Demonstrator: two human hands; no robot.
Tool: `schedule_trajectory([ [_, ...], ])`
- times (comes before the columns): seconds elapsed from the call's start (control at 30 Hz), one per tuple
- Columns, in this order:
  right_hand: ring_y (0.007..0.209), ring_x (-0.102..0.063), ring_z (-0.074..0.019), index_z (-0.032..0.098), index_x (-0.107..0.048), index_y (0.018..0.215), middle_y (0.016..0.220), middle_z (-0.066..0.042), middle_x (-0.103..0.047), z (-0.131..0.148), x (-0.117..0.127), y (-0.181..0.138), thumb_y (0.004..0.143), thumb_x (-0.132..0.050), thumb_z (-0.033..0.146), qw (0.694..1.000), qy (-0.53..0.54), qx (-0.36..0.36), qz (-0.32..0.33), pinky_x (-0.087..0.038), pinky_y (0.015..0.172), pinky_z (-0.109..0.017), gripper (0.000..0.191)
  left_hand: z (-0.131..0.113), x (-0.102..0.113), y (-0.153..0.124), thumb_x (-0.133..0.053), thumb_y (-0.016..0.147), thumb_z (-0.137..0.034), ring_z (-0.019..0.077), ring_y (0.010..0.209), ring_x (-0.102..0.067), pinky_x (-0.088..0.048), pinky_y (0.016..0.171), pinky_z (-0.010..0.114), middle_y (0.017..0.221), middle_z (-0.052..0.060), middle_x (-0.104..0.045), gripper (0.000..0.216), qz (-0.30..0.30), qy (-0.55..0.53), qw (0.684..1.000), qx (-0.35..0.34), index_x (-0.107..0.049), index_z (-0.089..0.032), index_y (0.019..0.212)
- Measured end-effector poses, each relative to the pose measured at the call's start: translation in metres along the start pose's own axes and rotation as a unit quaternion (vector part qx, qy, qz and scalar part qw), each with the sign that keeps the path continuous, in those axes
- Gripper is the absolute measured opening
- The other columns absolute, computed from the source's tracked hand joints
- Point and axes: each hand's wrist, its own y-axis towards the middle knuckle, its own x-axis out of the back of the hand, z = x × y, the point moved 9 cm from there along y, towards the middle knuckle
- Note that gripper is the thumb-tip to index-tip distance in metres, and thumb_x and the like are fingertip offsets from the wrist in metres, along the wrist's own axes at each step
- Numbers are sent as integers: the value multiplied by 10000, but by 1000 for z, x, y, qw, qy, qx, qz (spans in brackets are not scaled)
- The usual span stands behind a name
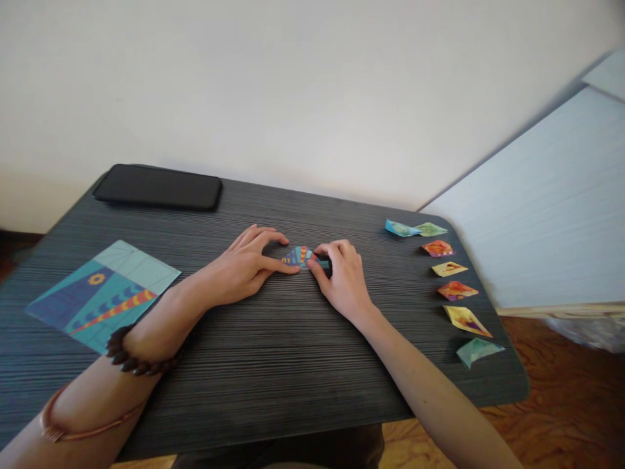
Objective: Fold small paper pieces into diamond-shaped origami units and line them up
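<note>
A small folded piece of origami paper, teal and blue with a red and yellow stripe, lies on the dark table between my hands. My left hand lies at its left side; the thumb touches the lower left edge, and the fingers are stretched out above it. My right hand pinches the right end of the paper between thumb and fingers, hiding part of it. Left of my left arm lies a flat square sheet of origami paper in matching teal, partly behind my wrist.
Several folded paper pieces stand along the table's right side, among them a blue one, a red one and a green one. A black case lies at the back left. A wall rises behind the table; a pale panel stands at right.
</note>
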Motion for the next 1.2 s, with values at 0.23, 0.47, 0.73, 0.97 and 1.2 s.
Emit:
schedule_trajectory([
  [0.23,952,-528,-212,271,-586,1054,996,-56,-538,-20,0,3,872,-510,238,997,46,-50,27,-423,831,-390,200,1,0,1,-413,860,-91,222,1227,-355,-238,1095,502,1310,-23,-393,491,3,-9,1000,11,-631,-460,1101],
  [0.47,971,-532,-216,274,-584,1083,1007,-65,-532,-19,1,2,885,-471,195,998,54,-26,34,-432,849,-401,241,9,1,-1,-431,891,-172,210,1236,-385,-190,1117,502,1305,-20,-429,386,-3,-38,999,28,-654,-422,1081],
  [0.73,971,-532,-208,256,-585,1067,1018,-60,-546,-12,-1,0,888,-458,176,999,33,-7,33,-411,839,-374,234,10,3,3,-507,848,-309,228,1177,-444,-232,1095,490,1193,40,-548,280,-44,-51,995,78,-607,-247,1102],
  [0.97,960,-536,-187,252,-589,1031,1003,-49,-545,-3,-2,0,901,-423,154,998,35,13,42,-393,816,-343,233,8,6,6,-551,816,-383,251,1076,-473,-372,986,443,1083,67,-550,222,-121,-16,976,181,-606,-199,929],
  [1.2,975,-541,-200,250,-583,1057,1034,-56,-552,-8,-3,1,903,-447,188,998,31,-2,51,-399,830,-357,215,23,3,1,-510,850,-280,228,1111,-461,-361,1026,442,1139,50,-519,201,-99,-61,979,168,-648,-231,987],
])
